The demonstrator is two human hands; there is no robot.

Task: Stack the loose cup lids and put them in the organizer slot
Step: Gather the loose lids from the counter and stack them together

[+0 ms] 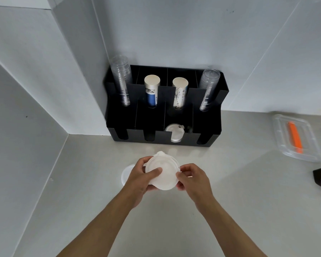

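White plastic lids [163, 173] sat stacked between both hands above the grey counter [230, 201], the left hand [143, 175] gripping the stack with its thumb on top and the right hand [191, 178] pinching its edge. Another lid [126, 175] lay on the counter under the left hand, and more lids [174, 133] stood in a front slot of the black organizer [208, 141].

No text can be read. The blue-banded paper cup stack [151, 90] at 11 o'clock in the black organizer [163, 140] and the line-drawn paper cup stack [180, 93] at 12 o'clock bear printing too small to decipher.
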